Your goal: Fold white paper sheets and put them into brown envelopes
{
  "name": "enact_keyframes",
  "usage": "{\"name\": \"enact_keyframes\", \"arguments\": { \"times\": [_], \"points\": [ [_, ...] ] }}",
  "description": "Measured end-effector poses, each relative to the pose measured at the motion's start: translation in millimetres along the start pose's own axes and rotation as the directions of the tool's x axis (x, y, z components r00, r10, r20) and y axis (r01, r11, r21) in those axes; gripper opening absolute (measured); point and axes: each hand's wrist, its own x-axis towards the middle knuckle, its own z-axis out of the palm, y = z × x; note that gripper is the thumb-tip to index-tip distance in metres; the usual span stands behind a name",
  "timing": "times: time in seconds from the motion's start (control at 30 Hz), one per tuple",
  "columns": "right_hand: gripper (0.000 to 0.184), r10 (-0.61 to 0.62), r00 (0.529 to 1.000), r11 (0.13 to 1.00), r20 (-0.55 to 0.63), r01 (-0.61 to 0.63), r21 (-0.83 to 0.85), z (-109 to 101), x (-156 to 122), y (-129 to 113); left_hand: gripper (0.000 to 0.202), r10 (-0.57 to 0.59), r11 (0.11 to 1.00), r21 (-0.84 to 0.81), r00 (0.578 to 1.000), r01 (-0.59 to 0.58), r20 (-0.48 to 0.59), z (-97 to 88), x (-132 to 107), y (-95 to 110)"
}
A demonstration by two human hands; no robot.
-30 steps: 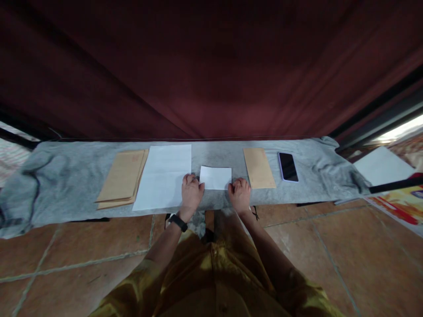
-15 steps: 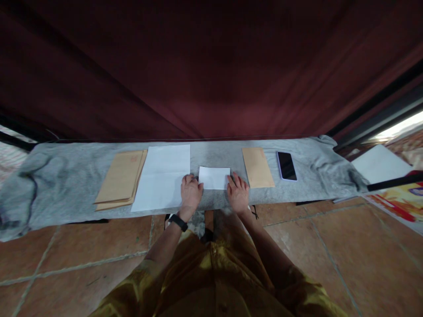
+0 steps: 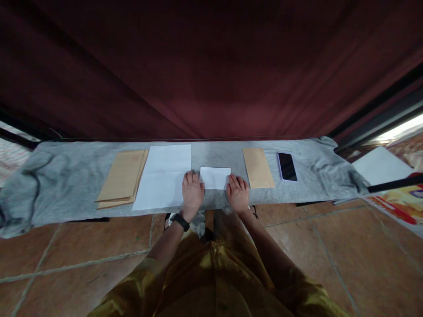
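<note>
A small white folded sheet of paper (image 3: 216,178) lies flat on the grey cloth between my hands. My left hand (image 3: 192,191) rests palm down at its left edge, fingers stretched out, partly over the large white paper (image 3: 165,176). At the right edge of the small sheet lies my right hand (image 3: 238,192), also flat with fingers extended. Neither hand grips anything. Just right of my right hand is a single brown envelope (image 3: 258,167). Farther left, several brown envelopes (image 3: 122,176) overlap in a stack beside the large paper.
A phone (image 3: 287,167) with a pale purple edge lies right of the single envelope. Grey cloth (image 3: 317,171) covers the narrow table, wrinkled at both ends. Behind it hangs a dark red curtain (image 3: 211,88). A white board (image 3: 381,165) and a colourful printed sheet (image 3: 399,204) are at the far right.
My left hand's fingers have straightened out and reach slightly farther forward. The fingers of my right hand lie closer together. The small folded sheet stays in place between them.
</note>
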Motion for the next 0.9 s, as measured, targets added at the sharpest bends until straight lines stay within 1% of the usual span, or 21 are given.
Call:
{"name": "enact_keyframes", "arguments": {
  "times": [0.07, 0.13, 0.23, 0.3, 0.37, 0.53, 0.6, 0.73, 0.83, 0.9],
  "points": [
    [0.045, -0.002, 1.000, 1.000, -0.008, 0.002, 0.006, -0.2, -0.1, -0.3, 0.045, 0.132, 0.990, -0.050, 0.991, -0.132, -0.001, 3.0, -6.0, 4.5],
    [0.045, -0.005, 1.000, 1.000, -0.012, 0.005, 0.012, -0.7, -0.3, -0.7, 0.045, 0.256, 0.963, -0.098, 0.965, -0.251, 0.049, 8.5, -16.2, 11.3],
    [0.046, -0.005, 1.000, 1.000, -0.011, 0.005, 0.017, -1.2, -0.6, -1.0, 0.047, 0.370, 0.926, -0.134, 0.917, -0.352, 0.149, 18.0, -35.5, 23.0],
    [0.046, -0.004, 1.000, 1.000, -0.003, 0.004, 0.017, -1.7, -0.6, -0.8, 0.050, 0.384, 0.922, -0.129, 0.905, -0.366, 0.183, 22.8, -46.3, 28.6],
    [0.046, -0.004, 1.000, 1.000, 0.002, 0.004, 0.019, -2.5, -0.3, -0.6, 0.053, 0.379, 0.925, -0.121, 0.904, -0.362, 0.196, 25.3, -52.8, 30.7],
    [0.047, -0.009, 1.000, 0.999, -0.017, 0.009, 0.038, -4.5, -2.1, -5.7, 0.058, 0.392, 0.919, -0.122, 0.898, -0.374, 0.201, 24.6, -55.2, 28.1],
    [0.047, -0.040, 0.999, 0.996, 0.000, 0.040, 0.078, -4.7, -6.4, -12.8, 0.058, 0.392, 0.920, -0.113, 0.898, -0.376, 0.201, 24.2, -55.5, 27.6],
    [0.050, -0.168, 0.980, 0.975, 0.110, 0.149, 0.163, -4.6, -21.3, -30.7, 0.059, 0.400, 0.916, -0.095, 0.889, -0.389, 0.221, 25.7, -58.3, 26.5],
    [0.051, -0.209, 0.966, 0.971, 0.149, 0.188, 0.145, -4.8, -31.3, -37.4, 0.061, 0.411, 0.912, -0.101, 0.882, -0.398, 0.232, 26.0, -61.1, 23.1],
    [0.052, -0.206, 0.968, 0.975, 0.144, 0.190, 0.118, -4.8, -35.2, -36.9, 0.061, 0.396, 0.918, -0.098, 0.891, -0.383, 0.223, 23.8, -62.9, 19.3]
  ]
}}
